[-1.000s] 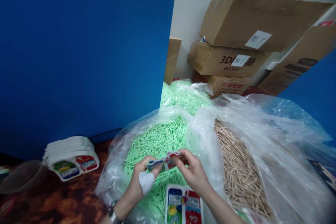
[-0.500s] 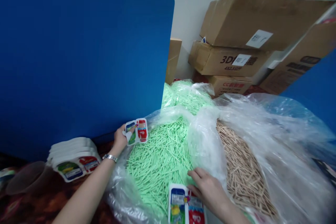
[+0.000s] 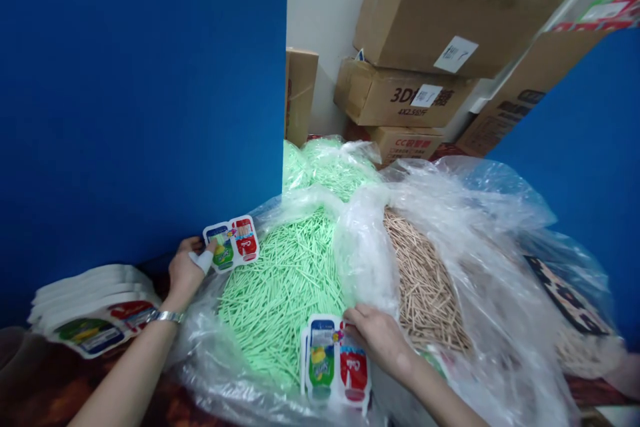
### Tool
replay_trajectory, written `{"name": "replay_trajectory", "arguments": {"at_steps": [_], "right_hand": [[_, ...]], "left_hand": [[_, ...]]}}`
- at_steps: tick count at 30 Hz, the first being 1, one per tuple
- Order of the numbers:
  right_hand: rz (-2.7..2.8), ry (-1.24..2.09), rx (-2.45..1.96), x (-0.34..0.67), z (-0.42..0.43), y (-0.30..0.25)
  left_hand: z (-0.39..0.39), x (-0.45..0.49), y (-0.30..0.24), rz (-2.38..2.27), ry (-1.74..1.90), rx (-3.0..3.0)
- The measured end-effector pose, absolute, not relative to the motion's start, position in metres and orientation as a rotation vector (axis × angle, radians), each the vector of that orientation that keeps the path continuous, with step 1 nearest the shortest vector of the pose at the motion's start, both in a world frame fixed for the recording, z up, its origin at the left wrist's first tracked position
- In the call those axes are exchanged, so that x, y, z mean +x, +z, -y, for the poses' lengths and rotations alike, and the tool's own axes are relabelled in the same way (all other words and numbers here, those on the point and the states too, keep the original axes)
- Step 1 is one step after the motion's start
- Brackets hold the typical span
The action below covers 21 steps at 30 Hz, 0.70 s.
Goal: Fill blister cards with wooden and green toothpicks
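My left hand [image 3: 186, 268], with a white bandage on the thumb, is closed on a small white packet [image 3: 231, 242] printed green and red. It holds it over the left rim of a clear plastic bag [image 3: 370, 233] full of green sticks [image 3: 285, 280]. My right hand [image 3: 377, 339] rests on the top packet of a small stack of packets [image 3: 334, 359] lying on the green sticks near me, fingers pinching its right edge. A second bag section to the right holds brown sticks [image 3: 420, 280].
A stack of the same white packets [image 3: 90, 310] lies on the dark patterned table at the left. A blue partition [image 3: 140, 93] stands behind it, another at the right [image 3: 585, 133]. Cardboard boxes [image 3: 440, 20] are piled against the back wall.
My hands split apart: the left carried the packet out to the left toward the stack, and the right dropped onto the packets lying on the green sticks. The camera view shifted left.
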State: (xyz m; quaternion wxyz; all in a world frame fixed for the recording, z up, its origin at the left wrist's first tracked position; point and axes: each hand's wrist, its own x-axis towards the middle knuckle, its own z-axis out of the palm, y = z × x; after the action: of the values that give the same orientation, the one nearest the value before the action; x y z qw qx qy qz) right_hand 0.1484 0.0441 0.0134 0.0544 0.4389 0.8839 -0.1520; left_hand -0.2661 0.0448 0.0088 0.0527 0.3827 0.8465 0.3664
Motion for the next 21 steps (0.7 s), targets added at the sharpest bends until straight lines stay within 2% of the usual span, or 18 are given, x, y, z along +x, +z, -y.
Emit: {"name": "replay_trajectory", "arguments": {"at_steps": [2, 4, 8, 12, 15, 17, 19, 21], "right_hand": [[-2.713, -0.554, 1.405, 0.151, -0.043, 0.018], [-2.757, -0.766, 1.502, 0.152, -0.043, 0.028], [-2.755, -1.363, 1.611, 0.145, -0.043, 0.053], [-2.587, -1.957, 1.560, 0.127, -0.035, 0.069], [-2.258, -2.566, 1.471, 0.110, -0.024, 0.068], [-1.828, -2.999, 1.404, 0.100, -0.019, 0.063], [-1.677, -3.141, 1.400, 0.095, -0.017, 0.059], [-1.934, -2.987, 1.471, 0.095, -0.018, 0.059]], "left_hand": [[-0.030, -0.242, 0.014, -2.645, 1.198, 1.155], [-0.009, -0.200, 0.019, -2.437, 1.370, 1.181], [0.033, -0.106, 0.027, -1.669, 1.078, 1.262], [0.046, -0.060, 0.028, -1.368, 1.033, 1.115], [0.039, -0.053, 0.020, -1.266, 1.121, 0.982], [0.034, -0.050, 0.013, -1.143, 1.163, 0.907], [0.031, -0.045, 0.010, -1.026, 1.190, 0.845], [0.031, -0.040, 0.010, -0.973, 1.200, 0.792]]}}
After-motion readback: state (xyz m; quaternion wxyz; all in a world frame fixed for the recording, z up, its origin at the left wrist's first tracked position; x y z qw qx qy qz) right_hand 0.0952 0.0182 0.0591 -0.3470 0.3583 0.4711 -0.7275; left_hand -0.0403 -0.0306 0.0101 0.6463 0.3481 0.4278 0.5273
